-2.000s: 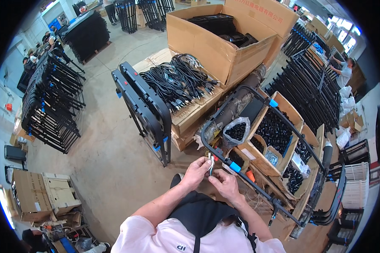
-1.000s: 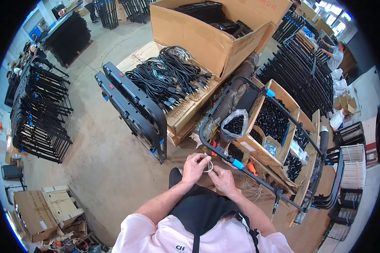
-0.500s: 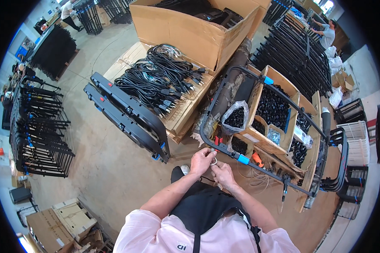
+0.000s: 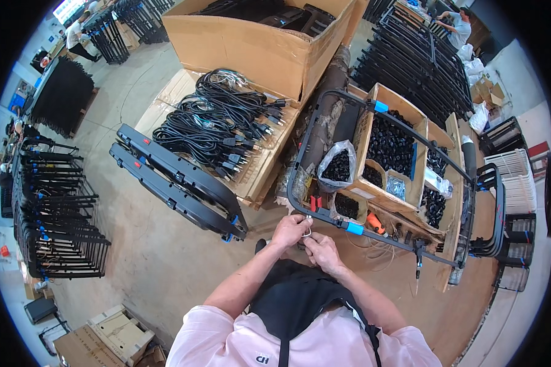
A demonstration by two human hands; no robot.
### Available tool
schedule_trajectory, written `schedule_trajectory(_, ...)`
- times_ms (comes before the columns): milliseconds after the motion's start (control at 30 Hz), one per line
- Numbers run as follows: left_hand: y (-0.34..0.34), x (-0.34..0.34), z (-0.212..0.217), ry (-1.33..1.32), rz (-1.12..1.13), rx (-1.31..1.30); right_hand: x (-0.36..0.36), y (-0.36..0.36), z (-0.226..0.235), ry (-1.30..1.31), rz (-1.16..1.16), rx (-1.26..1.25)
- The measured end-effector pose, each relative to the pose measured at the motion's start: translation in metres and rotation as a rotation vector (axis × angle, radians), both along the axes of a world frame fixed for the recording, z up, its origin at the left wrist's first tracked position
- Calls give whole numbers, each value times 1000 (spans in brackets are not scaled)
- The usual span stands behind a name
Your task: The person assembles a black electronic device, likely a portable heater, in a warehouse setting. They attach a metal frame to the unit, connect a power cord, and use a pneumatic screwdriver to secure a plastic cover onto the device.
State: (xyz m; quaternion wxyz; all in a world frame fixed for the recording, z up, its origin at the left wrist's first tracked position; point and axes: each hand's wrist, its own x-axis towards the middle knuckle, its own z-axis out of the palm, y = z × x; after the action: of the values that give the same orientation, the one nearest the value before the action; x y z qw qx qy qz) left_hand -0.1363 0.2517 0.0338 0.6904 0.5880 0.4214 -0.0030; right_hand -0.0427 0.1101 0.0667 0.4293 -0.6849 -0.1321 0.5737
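Note:
My left hand (image 4: 289, 231) is closed, thumb and fingers pinching a thin white cable (image 4: 307, 234) by the lower rail of a black tubular frame (image 4: 373, 235). Just right of it and a little nearer to me, my right hand (image 4: 322, 251) pinches the same cable, which bends in a small loop between the two. Its far end seems to run up to the frame; my fingers hide how it joins. On the rail above my left hand sits a red clip-like part (image 4: 315, 203). A blue sleeve (image 4: 354, 228) wraps the rail to the right.
Behind the frame, wooden bins (image 4: 404, 202) hold small black parts, beside a plastic bag (image 4: 337, 166) of them. An orange-handled tool (image 4: 375, 222) lies under the rail. Black power cords (image 4: 217, 125) cover a pallet; curved black panels (image 4: 177, 183) lean there. A large carton (image 4: 245, 52) stands behind.
The surroundings have shifted slightly in the view as my head moved. Both hands stay together at the rail, and the cable loop between them looks smaller and flatter.

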Motion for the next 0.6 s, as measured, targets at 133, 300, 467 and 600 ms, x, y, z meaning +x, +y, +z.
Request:
schedule_trajectory(133, 1, -6, -21, -86, 85, -131, -3, 4, 4, 15, -18, 0)
schedule_trajectory(300, 1, -10, -18, -208, 146, -345, 0, 5, 6, 59, -86, 9)
schedule_trajectory(467, 3, -2, -19, -117, 134, -196, 1, 4, 2, 34, -86, 17)
schedule_trajectory(600, 5, 0, 13, 40, 100, -108, 2, 3, -4, 51, -135, 25)
